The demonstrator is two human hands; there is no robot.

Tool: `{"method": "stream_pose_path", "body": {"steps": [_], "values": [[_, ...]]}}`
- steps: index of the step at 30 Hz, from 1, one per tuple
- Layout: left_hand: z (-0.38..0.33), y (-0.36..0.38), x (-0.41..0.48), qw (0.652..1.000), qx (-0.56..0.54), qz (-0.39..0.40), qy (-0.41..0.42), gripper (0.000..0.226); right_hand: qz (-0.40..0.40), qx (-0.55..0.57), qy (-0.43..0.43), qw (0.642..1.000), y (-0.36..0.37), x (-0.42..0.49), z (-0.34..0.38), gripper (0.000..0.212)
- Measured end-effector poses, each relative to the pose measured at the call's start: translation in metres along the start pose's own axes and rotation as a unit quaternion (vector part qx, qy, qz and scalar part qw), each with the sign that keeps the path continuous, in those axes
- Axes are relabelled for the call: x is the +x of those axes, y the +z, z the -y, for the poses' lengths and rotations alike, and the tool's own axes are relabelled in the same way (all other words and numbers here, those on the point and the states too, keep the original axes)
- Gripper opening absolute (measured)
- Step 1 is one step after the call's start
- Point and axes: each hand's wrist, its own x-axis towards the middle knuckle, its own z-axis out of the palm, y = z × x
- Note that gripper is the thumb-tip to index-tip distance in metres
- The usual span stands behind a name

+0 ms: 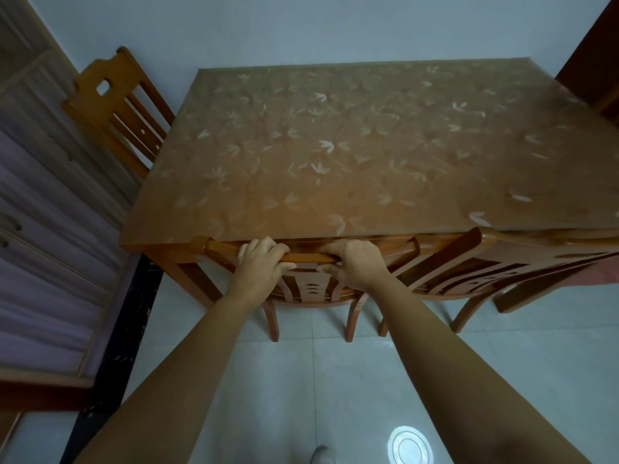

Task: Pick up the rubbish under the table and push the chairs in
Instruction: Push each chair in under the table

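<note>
A wooden chair stands at the near edge of the table, its seat tucked under the tabletop. My left hand grips the left part of the chair's top rail, fingers curled over it. My right hand grips the same rail just to the right. A second chair stands to the right at the same edge, also close in against the table. A third chair stands at the table's left side. No rubbish is visible on the floor; the space under the table is hidden.
The table carries a brown leaf-patterned cover. A wooden cabinet lines the left wall, with a dark floor strip beside it. A round floor drain lies on the pale tiles near my feet. Dark wood shows at the far right.
</note>
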Motion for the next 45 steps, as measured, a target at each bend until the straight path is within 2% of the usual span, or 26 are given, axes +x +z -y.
{"method": "stream_pose_path", "body": {"steps": [5,15,19,39,45], "values": [[-0.005,0.003,-0.004,1.0,0.001,-0.019,-0.005,0.028,0.021,-0.004,-0.02,1.0,-0.004,0.0,-0.005,0.031],[-0.015,0.005,-0.005,1.0,0.008,-0.019,-0.015,0.032,0.053,0.012,0.008,0.998,-0.009,-0.001,-0.007,0.028],[-0.018,0.007,-0.018,1.0,0.01,-0.026,-0.015,0.026,0.075,0.009,0.024,0.997,-0.01,-0.007,-0.002,0.03],[0.004,-0.001,-0.031,1.0,-0.008,-0.017,0.011,0.023,0.044,0.013,0.063,0.997,0.005,-0.014,0.029,0.021],[0.011,0.001,-0.032,0.999,-0.011,-0.03,0.022,0.019,0.036,0.007,0.064,0.997,0.006,-0.015,0.032,0.025]]}}
